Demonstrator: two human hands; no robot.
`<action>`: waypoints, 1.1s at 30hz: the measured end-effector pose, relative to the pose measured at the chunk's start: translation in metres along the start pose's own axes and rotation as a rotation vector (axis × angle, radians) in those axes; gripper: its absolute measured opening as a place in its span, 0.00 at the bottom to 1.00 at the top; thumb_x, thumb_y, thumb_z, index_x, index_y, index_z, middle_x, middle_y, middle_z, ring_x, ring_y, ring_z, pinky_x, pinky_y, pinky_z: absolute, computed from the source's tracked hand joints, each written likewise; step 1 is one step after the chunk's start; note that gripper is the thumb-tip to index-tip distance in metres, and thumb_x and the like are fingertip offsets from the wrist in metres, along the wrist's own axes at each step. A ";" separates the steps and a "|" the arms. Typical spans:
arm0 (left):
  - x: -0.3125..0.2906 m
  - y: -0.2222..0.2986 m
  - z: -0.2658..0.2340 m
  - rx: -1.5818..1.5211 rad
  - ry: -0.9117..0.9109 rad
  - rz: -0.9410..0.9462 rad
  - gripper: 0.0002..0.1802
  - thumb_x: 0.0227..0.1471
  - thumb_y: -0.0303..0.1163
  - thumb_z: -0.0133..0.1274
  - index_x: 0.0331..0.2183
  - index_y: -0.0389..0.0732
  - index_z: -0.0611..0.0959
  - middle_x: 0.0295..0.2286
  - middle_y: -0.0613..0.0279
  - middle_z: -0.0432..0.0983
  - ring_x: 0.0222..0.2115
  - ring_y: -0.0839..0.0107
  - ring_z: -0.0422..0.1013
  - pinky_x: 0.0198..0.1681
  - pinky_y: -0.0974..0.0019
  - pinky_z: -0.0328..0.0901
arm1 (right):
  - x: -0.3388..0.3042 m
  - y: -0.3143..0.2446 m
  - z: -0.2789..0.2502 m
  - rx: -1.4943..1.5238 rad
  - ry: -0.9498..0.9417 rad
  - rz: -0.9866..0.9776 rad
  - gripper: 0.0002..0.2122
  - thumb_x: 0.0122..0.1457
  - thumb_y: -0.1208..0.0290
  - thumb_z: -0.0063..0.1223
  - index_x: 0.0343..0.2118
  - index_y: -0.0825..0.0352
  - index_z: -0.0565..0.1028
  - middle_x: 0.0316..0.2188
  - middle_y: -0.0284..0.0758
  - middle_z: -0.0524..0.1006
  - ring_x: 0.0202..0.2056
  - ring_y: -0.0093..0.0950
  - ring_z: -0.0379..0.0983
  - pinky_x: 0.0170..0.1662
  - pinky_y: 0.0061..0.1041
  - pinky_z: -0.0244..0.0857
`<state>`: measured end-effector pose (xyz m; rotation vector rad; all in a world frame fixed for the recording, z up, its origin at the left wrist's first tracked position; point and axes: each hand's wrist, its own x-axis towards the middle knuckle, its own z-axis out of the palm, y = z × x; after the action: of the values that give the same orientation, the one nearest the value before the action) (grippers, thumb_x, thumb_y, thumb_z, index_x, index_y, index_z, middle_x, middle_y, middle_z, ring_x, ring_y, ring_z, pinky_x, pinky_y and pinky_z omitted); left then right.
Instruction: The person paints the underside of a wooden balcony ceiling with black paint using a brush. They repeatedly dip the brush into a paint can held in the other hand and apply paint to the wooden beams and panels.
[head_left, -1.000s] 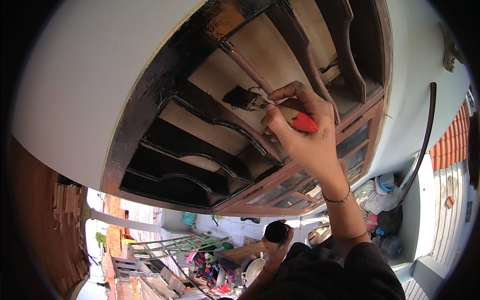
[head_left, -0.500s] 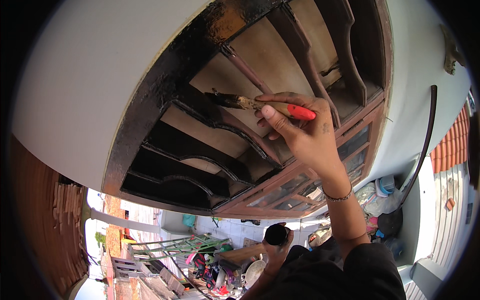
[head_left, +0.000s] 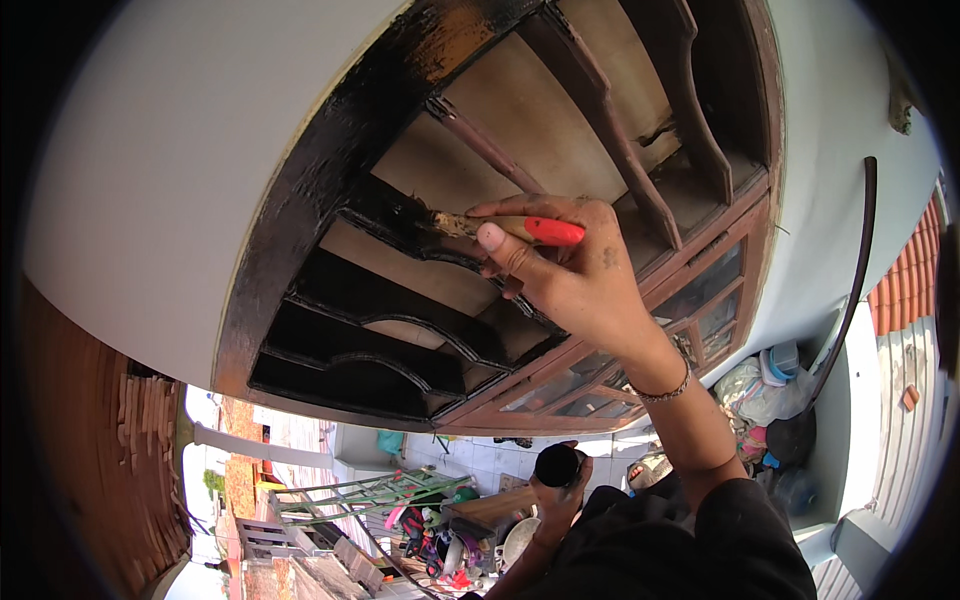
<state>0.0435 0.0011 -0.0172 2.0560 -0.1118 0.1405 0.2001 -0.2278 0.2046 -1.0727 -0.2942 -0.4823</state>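
My right hand [head_left: 570,275] is raised and grips a paintbrush [head_left: 520,229] with a red handle and dark bristles. The bristles press on a black-painted slat of a wooden window vent [head_left: 400,215] set in a white wall. The lower slats are black and the upper ones are bare brown wood. Down low, my left hand [head_left: 555,490] holds a small dark paint can [head_left: 557,463] near my chest. A thin bracelet circles my right wrist.
White wall [head_left: 180,180] surrounds the vent. A dark pipe [head_left: 850,300] runs down the wall at right. Red roof tiles [head_left: 915,290] sit at the far right. Far below lie a tiled yard with a metal rack [head_left: 370,495], bags and clutter.
My right hand has swung the brush leftward and down along the slat; the brush now lies nearly level. The left hand with the can stays low.
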 end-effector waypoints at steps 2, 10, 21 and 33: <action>-0.002 0.005 0.000 -0.030 0.034 -0.029 0.17 0.50 0.24 0.68 0.42 0.32 0.82 0.39 0.58 0.82 0.38 0.73 0.77 0.46 0.67 0.70 | -0.013 0.004 0.001 -0.044 -0.013 -0.156 0.13 0.63 0.68 0.61 0.42 0.75 0.82 0.18 0.36 0.79 0.20 0.20 0.75 0.25 0.22 0.67; 0.005 0.020 0.004 0.042 -0.015 0.073 0.15 0.50 0.24 0.67 0.41 0.33 0.83 0.38 0.59 0.82 0.37 0.72 0.77 0.44 0.67 0.70 | -0.004 -0.001 -0.007 -0.098 0.065 -0.144 0.12 0.62 0.70 0.63 0.42 0.75 0.82 0.19 0.37 0.79 0.19 0.22 0.74 0.25 0.22 0.67; 0.001 -0.003 0.004 -0.010 -0.020 0.038 0.16 0.53 0.20 0.64 0.45 0.32 0.81 0.30 0.62 0.82 0.31 0.77 0.77 0.37 0.72 0.71 | 0.012 0.013 0.001 -0.297 0.111 -0.194 0.14 0.64 0.69 0.61 0.45 0.77 0.81 0.26 0.38 0.82 0.26 0.20 0.79 0.26 0.19 0.73; -0.004 -0.009 0.003 -0.022 0.055 0.074 0.18 0.51 0.18 0.64 0.45 0.31 0.81 0.30 0.62 0.81 0.31 0.76 0.77 0.37 0.71 0.71 | 0.009 -0.003 0.006 -0.030 -0.034 0.044 0.13 0.64 0.68 0.61 0.42 0.76 0.82 0.19 0.33 0.78 0.18 0.19 0.75 0.20 0.18 0.66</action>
<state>0.0406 0.0033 -0.0272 2.0250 -0.1543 0.2404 0.2062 -0.2255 0.2132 -1.1151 -0.2933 -0.4305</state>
